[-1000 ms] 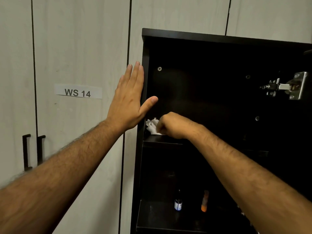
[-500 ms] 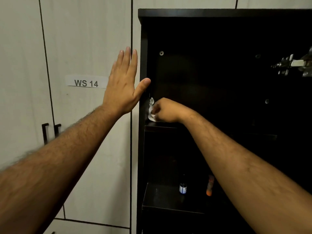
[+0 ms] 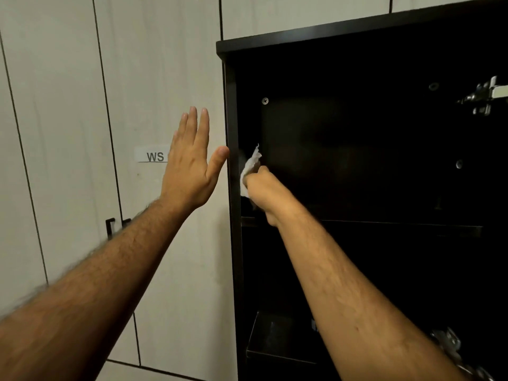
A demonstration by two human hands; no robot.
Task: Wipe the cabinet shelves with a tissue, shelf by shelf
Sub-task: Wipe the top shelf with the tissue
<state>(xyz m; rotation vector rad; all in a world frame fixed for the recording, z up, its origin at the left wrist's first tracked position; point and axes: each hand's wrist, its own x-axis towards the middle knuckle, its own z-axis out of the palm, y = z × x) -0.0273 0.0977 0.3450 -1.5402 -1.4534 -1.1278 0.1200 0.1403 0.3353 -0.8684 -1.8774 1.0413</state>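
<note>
The right hand [image 3: 264, 188] is gripping a crumpled white tissue [image 3: 250, 167] inside the dark cabinet [image 3: 357, 31], fingers curled round the wad, which is sitting against the left inner wall just above the upper shelf [image 3: 398, 228]. A loose corner is sticking up free above the knuckles. The left hand [image 3: 192, 166] is lying flat and spread on the pale door [image 3: 154, 78] beside the cabinet, holding nothing, thumb tip at the cabinet's front edge.

Handling, as judged: the tissue is looking very light, soft and limp — no stiffness of its own, so it is only wiping where the fingers are backing it. Likely to tear or shed if dragged hard over the screw head [image 3: 265, 100] or shelf edges. Best hold — bunched in the fist, with a padded fold under the fingertips.

Lower shelf [image 3: 275, 350] probably not yet wiped.
</note>
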